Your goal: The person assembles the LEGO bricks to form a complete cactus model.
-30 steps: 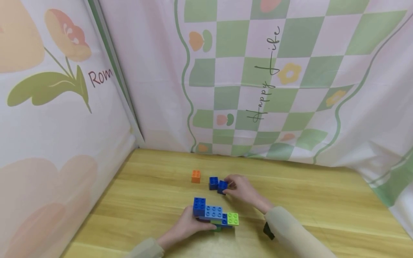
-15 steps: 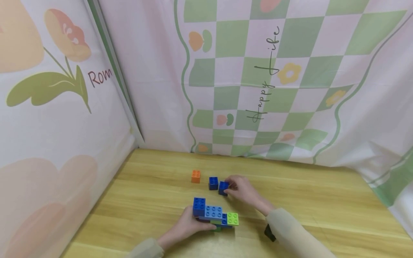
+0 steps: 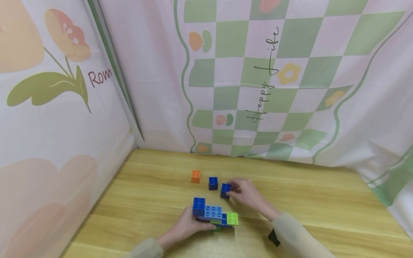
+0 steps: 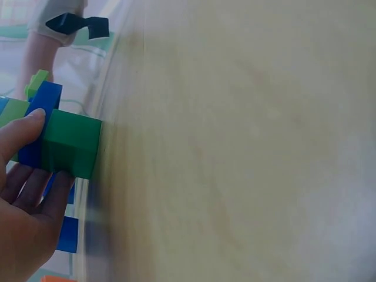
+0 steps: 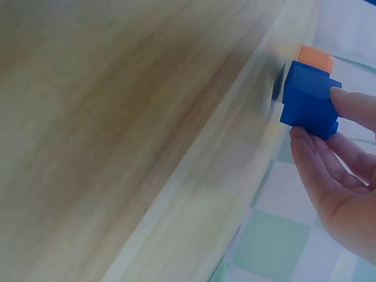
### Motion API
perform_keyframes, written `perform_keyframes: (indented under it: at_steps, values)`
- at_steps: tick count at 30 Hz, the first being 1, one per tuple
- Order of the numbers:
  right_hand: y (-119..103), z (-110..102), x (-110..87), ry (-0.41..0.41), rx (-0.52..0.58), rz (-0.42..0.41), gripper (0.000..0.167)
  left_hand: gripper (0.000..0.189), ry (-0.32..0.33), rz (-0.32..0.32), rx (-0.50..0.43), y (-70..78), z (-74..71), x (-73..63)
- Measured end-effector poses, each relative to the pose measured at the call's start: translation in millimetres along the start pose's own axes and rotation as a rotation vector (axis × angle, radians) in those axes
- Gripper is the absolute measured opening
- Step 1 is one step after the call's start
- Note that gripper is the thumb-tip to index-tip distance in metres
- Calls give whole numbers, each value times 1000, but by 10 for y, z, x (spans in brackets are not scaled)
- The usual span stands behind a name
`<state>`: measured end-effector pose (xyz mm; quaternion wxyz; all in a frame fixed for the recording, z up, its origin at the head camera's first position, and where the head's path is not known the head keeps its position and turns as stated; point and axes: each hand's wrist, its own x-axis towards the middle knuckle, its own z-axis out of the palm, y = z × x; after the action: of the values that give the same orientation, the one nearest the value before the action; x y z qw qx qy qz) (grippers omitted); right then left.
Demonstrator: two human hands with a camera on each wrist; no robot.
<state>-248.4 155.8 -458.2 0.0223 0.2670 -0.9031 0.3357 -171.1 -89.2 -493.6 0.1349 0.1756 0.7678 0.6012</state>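
Note:
In the head view my left hand grips an assembly of toy building bricks: dark blue, light blue, lime and green pieces joined together. The left wrist view shows its green bottom brick, with the thumb across a blue piece and fingers beneath. My right hand pinches a dark blue brick between thumb and fingers, just beyond the assembly. Left of that brick, a second dark blue brick stands apart on the table. An orange brick sits farther left; it also appears behind the blue in the right wrist view.
The wooden table meets a white panel on the left and a checkered curtain at the back. A small black object shows beside the right sleeve.
My right hand has drawn its blue brick right and slightly nearer, widening the gap to the second blue brick. The left hand and its assembly stay nearly still.

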Motion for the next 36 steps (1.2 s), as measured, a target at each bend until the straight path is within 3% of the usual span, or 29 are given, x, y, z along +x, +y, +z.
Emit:
perform_keyframes:
  at_steps: [10, 36]
  values:
    - [-80, -54, -97, 17, 6, 0, 24, 58, -2, 29, -3, -17, 0, 7]
    - [-302, -238, -440, 105, 59, -106, 30, 56, -1, 5, -7, 23, 5, -20]
